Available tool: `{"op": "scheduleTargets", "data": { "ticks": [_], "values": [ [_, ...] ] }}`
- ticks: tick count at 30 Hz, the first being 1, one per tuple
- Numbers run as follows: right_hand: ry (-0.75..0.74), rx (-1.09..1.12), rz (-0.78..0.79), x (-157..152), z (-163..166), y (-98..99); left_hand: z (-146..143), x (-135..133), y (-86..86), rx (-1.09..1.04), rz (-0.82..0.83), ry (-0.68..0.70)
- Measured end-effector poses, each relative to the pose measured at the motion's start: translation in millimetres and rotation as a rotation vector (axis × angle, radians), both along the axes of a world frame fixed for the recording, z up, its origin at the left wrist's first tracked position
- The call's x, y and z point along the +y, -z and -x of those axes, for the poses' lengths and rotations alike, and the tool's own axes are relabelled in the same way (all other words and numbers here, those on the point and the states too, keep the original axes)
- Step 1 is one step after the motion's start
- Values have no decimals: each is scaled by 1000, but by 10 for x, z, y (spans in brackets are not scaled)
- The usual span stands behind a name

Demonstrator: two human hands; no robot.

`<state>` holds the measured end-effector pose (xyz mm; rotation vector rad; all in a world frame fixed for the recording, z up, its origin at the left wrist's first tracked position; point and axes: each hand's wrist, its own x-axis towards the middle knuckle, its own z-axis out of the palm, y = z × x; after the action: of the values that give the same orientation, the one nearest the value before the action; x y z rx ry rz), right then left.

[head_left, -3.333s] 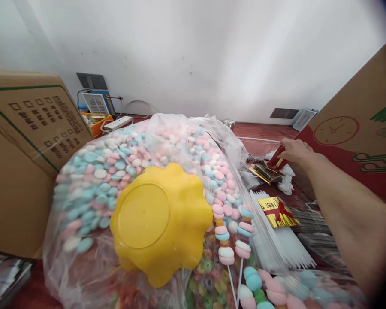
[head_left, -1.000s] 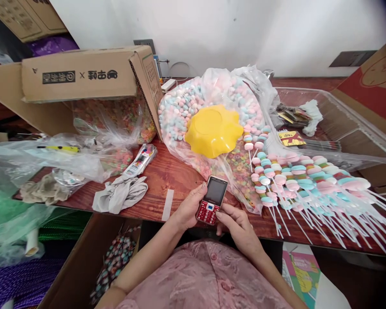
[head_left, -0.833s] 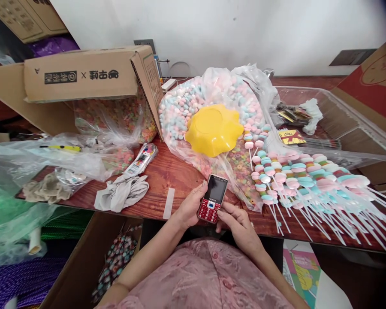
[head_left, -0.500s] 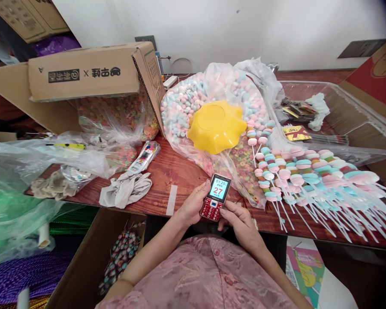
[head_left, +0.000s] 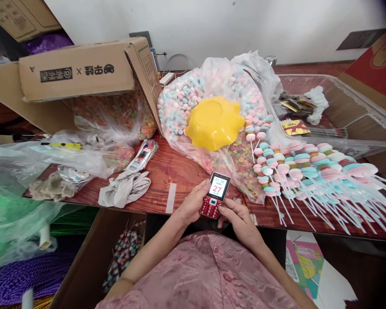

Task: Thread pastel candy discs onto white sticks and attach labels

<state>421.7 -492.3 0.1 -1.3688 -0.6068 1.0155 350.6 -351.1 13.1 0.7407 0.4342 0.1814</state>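
Mostly the counter [head_left: 167,171] is taken up by candy: a clear bag of pastel sweets [head_left: 183,101] under an upturned yellow bowl [head_left: 214,122], and a wide fan of finished candy sticks [head_left: 309,171]. Loose sweets remain plentiful. Smallest: a red phone [head_left: 215,195], screen lit, gripped by the left hand [head_left: 191,206] at the counter edge; right hand [head_left: 239,219] curls beneath, thumb seemingly on keys.

A small red phone [head_left: 214,195] with a keypad is held upright over the near edge of the desk [head_left: 167,171], tilted a little to the right. Its screen is lit, showing the time 01:20 and a large red 27. The keypad has a blue middle key.
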Motion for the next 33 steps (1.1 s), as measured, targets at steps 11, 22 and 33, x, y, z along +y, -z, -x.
{"op": "scheduleTargets", "data": {
  "ticks": [11, 22, 33],
  "values": [
    [17, 47, -29, 22, 11, 57, -13, -7, 26, 31, -13, -13],
    [41, 87, -45, 33, 9, 116, -15, -8, 54, 49, -30, -16],
    [63, 77, -27, 50, 9, 99, -9, -14, 71, 47, -43, -7]
  ]
}}
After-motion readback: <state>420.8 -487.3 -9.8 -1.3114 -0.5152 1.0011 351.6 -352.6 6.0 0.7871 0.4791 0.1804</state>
